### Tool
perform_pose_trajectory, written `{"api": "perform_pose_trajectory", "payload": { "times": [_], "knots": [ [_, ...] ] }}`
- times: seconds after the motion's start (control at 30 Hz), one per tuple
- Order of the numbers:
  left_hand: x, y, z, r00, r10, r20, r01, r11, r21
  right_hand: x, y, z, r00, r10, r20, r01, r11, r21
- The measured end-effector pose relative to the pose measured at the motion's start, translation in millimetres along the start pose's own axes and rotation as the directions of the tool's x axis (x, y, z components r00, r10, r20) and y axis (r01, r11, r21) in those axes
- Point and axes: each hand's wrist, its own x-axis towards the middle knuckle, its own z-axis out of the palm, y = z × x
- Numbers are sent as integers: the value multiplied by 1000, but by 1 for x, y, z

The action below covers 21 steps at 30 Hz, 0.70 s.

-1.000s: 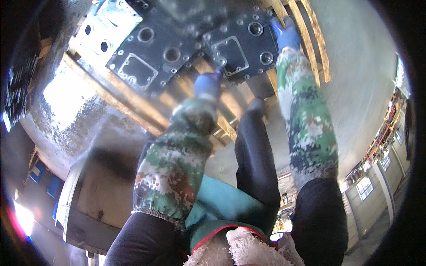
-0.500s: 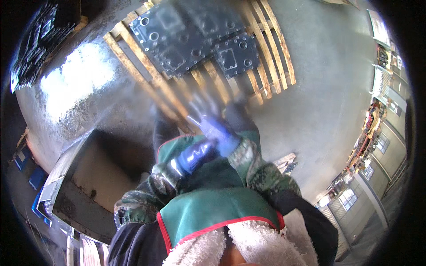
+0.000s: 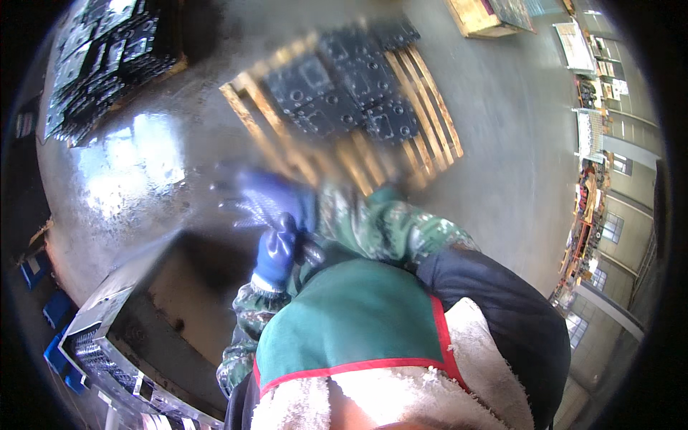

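Both my hands wear blue-purple work gloves and meet in front of my body. My right hand (image 3: 261, 201) reaches across to the left, its fingers spread and blurred by motion. Close under it, my left hand (image 3: 276, 251) is bent with its fingers closed on the cuff of the right-hand glove (image 3: 307, 211). Part of that grip is hidden behind the right wrist. Camouflage sleeves (image 3: 373, 226) cover my forearms above a green apron (image 3: 351, 315) with red edging.
Ahead, a wooden pallet (image 3: 430, 107) carries several dark flat metal plates (image 3: 337, 79) with round holes. More plates (image 3: 107, 64) are stacked at the far left. A large open metal bin (image 3: 118, 297) stands close on my left. A wooden crate (image 3: 487, 21) sits far right.
My hands have moved left together, and the right arm now lies across my body. The view has shifted, bringing the stacked plates and wooden crate further into sight.
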Motion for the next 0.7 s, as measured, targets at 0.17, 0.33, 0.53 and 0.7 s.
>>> {"api": "perform_pose_trajectory", "payload": {
  "times": [0.17, 0.33, 0.53, 0.7],
  "knots": [
    [-2, 5, -104, 893, -382, 239, 451, 758, -471, 85, 39, 58, 940, 262, 218, -223, 957, -188],
    [-21, 7, -163, 962, -271, 25, 259, 884, -390, 141, 39, 107, 799, 521, 299, -323, 793, -517],
    [-93, 28, -199, 548, -648, -529, 258, 733, -630, 174, -52, 120, 629, 685, 367, -642, 724, -252],
    [-122, 2, -227, 290, -668, -686, -128, 683, -719, 221, -47, 144, 503, 767, 399, -768, 608, -201]
  ]
}}
